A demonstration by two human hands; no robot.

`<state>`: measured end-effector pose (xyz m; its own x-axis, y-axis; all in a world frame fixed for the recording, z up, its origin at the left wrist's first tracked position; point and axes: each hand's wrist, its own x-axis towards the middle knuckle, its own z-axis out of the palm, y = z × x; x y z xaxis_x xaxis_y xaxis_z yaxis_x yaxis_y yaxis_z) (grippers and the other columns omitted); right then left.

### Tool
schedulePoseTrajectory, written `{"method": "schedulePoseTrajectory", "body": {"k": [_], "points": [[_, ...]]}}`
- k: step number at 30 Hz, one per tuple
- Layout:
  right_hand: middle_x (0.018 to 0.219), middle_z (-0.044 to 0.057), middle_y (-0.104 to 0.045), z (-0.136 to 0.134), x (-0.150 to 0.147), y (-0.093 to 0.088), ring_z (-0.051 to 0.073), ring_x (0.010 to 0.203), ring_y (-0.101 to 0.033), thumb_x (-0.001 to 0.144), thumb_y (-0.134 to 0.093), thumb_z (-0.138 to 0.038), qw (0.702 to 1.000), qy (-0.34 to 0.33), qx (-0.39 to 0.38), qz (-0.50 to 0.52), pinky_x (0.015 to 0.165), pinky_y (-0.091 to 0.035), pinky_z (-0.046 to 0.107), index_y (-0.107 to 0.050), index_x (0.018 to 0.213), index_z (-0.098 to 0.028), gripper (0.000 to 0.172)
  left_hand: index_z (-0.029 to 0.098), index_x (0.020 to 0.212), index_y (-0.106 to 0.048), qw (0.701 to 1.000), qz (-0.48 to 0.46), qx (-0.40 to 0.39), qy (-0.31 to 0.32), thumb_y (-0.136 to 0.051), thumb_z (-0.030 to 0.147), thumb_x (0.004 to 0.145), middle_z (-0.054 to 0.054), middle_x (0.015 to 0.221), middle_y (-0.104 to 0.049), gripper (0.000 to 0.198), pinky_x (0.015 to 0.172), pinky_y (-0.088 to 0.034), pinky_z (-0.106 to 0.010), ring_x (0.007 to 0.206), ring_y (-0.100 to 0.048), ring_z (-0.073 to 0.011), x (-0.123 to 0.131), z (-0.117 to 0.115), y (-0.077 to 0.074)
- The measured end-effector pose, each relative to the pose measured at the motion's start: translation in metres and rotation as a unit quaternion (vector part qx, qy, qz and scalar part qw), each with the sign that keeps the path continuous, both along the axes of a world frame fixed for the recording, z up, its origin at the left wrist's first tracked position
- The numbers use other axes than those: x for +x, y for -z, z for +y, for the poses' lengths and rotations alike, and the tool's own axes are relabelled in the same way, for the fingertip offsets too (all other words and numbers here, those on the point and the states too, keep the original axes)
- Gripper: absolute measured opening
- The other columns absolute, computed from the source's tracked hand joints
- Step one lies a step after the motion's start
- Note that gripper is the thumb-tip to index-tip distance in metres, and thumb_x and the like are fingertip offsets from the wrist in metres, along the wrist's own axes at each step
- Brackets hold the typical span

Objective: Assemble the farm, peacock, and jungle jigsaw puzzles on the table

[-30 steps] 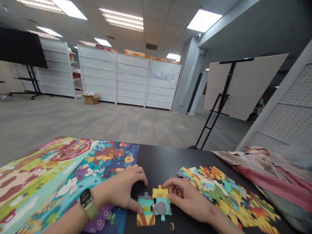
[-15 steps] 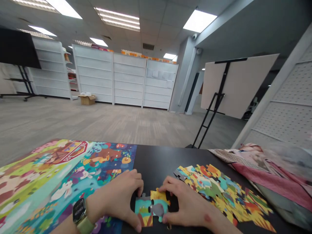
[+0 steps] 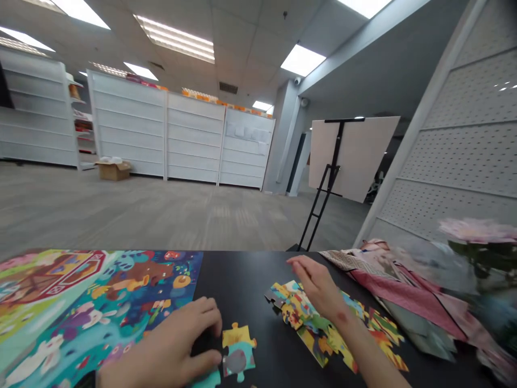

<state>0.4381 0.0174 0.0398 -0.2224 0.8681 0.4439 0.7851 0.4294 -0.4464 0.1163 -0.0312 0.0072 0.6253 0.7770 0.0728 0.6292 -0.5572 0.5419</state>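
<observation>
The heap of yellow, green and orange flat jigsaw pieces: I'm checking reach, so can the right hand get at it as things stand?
Probably yes. The bare right hand is right at the heap, and nothing visible stands between them, though actual contact is unclear.

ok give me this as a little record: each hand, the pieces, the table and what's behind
left hand: fingers curved, beside the yellow-and-teal puzzle section
right hand: over the loose puzzle pile; grip hidden
table: black
table's left side: colourful animal picture
table's right side: pink-and-patterned cloth
background: white shelving, easel with a pale board
</observation>
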Motion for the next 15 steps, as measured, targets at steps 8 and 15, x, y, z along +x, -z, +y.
{"method": "schedulePoseTrajectory", "body": {"k": [8, 15], "points": [[0.1, 0.008, -0.069, 0.002, 0.001, 0.025, 0.029, 0.1, -0.063, 0.076, -0.073, -0.041, 0.991, 0.004, -0.073, -0.108, 0.089, -0.048, 0.041, -0.07, 0.102, -0.02, 0.033, 0.031, 0.114, -0.068, 1.0, 0.013, -0.014, -0.001, -0.078, 0.03, 0.075, -0.003, 0.126, -0.06, 0.04, 0.104, -0.042, -0.042, 0.115, -0.054, -0.0307, 0.02, -0.015, -0.006], [0.127, 0.011, -0.061, -0.008, -0.02, 0.023, 0.026, 0.118, -0.059, 0.074, -0.064, -0.019, 0.986, -0.076, -0.082, -0.121, 0.106, -0.044, 0.039, -0.065, 0.117, -0.02, 0.043, 0.033, 0.125, -0.064, 0.998, 0.016, 0.05, -0.031, -0.077, 0.04, 0.078, -0.005, 0.133, -0.055, 0.049, 0.104, -0.04, -0.045, 0.12, -0.05, -0.0328, 0.006, -0.004, -0.001]]}}
